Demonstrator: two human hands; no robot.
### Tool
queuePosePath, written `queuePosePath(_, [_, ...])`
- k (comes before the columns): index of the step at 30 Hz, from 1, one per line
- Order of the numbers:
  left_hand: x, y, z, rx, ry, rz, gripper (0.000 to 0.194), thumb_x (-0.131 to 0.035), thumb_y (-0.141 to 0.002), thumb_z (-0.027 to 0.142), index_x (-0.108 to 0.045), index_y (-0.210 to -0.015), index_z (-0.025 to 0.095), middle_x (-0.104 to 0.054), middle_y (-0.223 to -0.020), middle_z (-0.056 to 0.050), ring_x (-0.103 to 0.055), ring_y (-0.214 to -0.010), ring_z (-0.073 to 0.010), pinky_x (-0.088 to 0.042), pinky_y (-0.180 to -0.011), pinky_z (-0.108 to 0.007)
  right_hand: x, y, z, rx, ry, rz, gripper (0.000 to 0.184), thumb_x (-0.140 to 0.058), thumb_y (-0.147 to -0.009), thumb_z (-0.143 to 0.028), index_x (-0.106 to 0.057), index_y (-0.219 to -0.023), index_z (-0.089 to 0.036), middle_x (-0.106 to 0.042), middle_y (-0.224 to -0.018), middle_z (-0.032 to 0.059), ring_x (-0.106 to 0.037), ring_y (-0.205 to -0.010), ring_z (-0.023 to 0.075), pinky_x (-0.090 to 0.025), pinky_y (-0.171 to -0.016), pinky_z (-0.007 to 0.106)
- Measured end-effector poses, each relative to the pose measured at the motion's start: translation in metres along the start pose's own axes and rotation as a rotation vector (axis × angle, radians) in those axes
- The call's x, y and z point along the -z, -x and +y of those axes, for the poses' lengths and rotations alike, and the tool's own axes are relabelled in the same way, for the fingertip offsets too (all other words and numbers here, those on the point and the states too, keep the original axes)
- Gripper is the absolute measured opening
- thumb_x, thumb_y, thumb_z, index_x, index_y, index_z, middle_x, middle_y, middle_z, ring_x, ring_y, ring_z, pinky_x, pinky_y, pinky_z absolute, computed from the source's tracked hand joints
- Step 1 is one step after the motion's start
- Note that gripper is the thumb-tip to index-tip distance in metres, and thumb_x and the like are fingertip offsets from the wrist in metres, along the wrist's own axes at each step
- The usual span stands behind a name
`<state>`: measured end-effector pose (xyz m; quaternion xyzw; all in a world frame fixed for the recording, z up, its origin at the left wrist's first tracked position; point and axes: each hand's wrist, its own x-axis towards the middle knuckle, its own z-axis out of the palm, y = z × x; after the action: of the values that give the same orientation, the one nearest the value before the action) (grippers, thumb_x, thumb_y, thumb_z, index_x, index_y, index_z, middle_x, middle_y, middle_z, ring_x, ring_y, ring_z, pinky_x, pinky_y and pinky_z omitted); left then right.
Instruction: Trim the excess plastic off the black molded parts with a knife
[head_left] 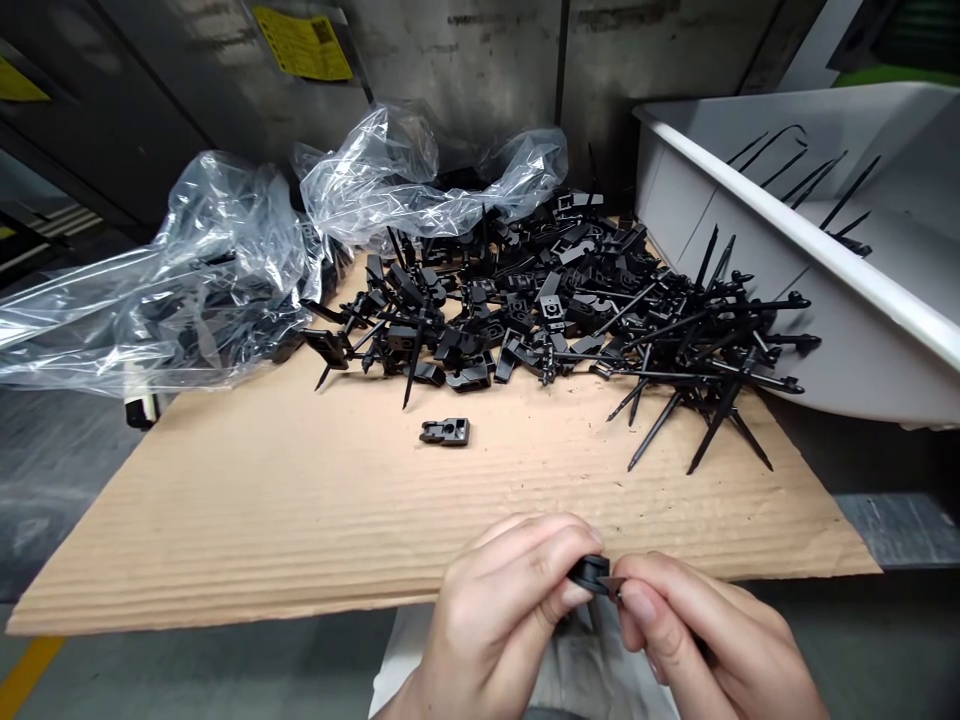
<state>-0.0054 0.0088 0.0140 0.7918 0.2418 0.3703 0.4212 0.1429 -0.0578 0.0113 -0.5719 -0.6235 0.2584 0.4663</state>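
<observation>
In front of the cardboard's near edge, my left hand (pixel 506 605) is closed around a small black plastic part (pixel 591 573), whose rounded end sticks out between thumb and forefinger. My right hand (pixel 697 625) pinches a small, thin, blade-like piece (pixel 613 582) with its tip against that part. Fingers hide most of both things. A single black plastic clip-shaped part (pixel 445 432) lies by itself on the cardboard sheet (pixel 300 500), beyond my hands.
Behind lies a heap of black plastic parts (pixel 517 310), with long black stems (pixel 712 380) jutting out at its right. Clear plastic bags (pixel 232 230) cover its left and back. A grey bin (pixel 795 240) with more stems stands at the right.
</observation>
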Motion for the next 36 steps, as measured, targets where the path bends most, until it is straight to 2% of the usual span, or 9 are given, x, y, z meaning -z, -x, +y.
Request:
queuePosePath(7, [-0.0015,-0.0003,0.0000,0.018,-0.018,0.012,0.019,-0.047,-0.090,0.015,-0.058,-0.106,0.017,-0.067,-0.092,-0.008,-0.064,-0.086,-0.0191,-0.050,-0.075,-0.025,-0.0014,0.0002,-0.0007,-0.081,-0.067,-0.033,0.022,-0.041,-0.087,-0.016,-0.047,-0.067,-0.023,-0.044,-0.051,-0.0080,-0.044,-0.040,0.0043,-0.034,-0.040,0.012])
queuePosePath(12, [-0.0023,-0.0015,-0.0005,-0.006,-0.018,0.022,0.021,-0.045,-0.090,0.012,-0.057,-0.107,0.017,-0.067,-0.092,-0.008,-0.064,-0.084,-0.0185,-0.051,-0.070,-0.023,-0.0017,0.0015,0.0001,-0.158,-0.068,-0.085,0.030,-0.038,-0.089,-0.021,-0.045,-0.060,-0.021,-0.043,-0.048,-0.0074,-0.041,-0.039,0.0035,-0.033,-0.038,0.012])
queuePosePath(15, [-0.0032,-0.0018,-0.0004,0.007,-0.020,0.042,0.021,-0.046,-0.089,0.012,-0.058,-0.106,0.018,-0.068,-0.090,-0.007,-0.065,-0.081,-0.0185,-0.052,-0.069,-0.023,-0.0011,0.0031,0.0006,-0.190,-0.058,-0.058,0.030,-0.037,-0.090,-0.022,-0.047,-0.061,-0.021,-0.046,-0.049,-0.0066,-0.042,-0.039,0.0043,-0.034,-0.038,0.013])
queuePosePath(18, [-0.0040,-0.0013,0.0004,0.025,-0.030,0.050,0.021,-0.047,-0.089,0.012,-0.059,-0.105,0.018,-0.068,-0.088,-0.006,-0.066,-0.080,-0.0186,-0.052,-0.067,-0.023,-0.0010,0.0040,0.0006,-0.178,-0.029,-0.004,0.024,-0.039,-0.089,-0.021,-0.052,-0.068,-0.021,-0.049,-0.052,-0.0059,-0.045,-0.041,0.0051,-0.036,-0.040,0.014])
queuePosePath(36, [-0.0027,-0.0046,-0.0004,-0.008,-0.057,0.008,0.018,-0.043,-0.090,0.014,-0.058,-0.101,0.017,-0.067,-0.079,-0.006,-0.063,-0.067,-0.0165,-0.050,-0.059,-0.023,-0.0011,0.0014,0.0012,-0.092,-0.023,0.004,0.022,-0.042,-0.087,-0.018,-0.050,-0.067,-0.022,-0.047,-0.051,-0.0067,-0.045,-0.041,0.0049,-0.036,-0.041,0.014])
